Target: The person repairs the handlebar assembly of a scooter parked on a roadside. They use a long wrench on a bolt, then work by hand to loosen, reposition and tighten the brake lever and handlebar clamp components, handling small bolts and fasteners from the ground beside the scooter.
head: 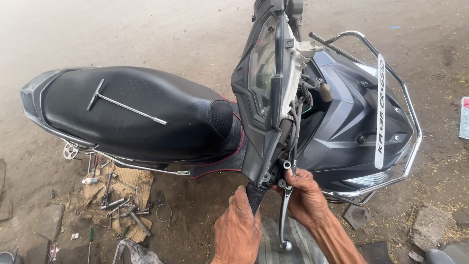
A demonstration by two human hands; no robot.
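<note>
A dark grey scooter (342, 122) stands side-on below me, its handlebar cover (259, 88) opened so cables show. My left hand (238, 230) is wrapped around the black handlebar grip (255, 195) at the near end. My right hand (305, 195) pinches the brake lever mount and cable end just beside the grip, fingers closed on it. The silver brake lever (284, 220) hangs down between my two hands.
A T-handle wrench (122, 105) lies on the black seat (137, 112). Several sockets and tools (122, 205) are scattered on cardboard on the dirt ground at the lower left. A chrome guard rail (410, 117) wraps the scooter's front. Stones (430, 225) lie at the right.
</note>
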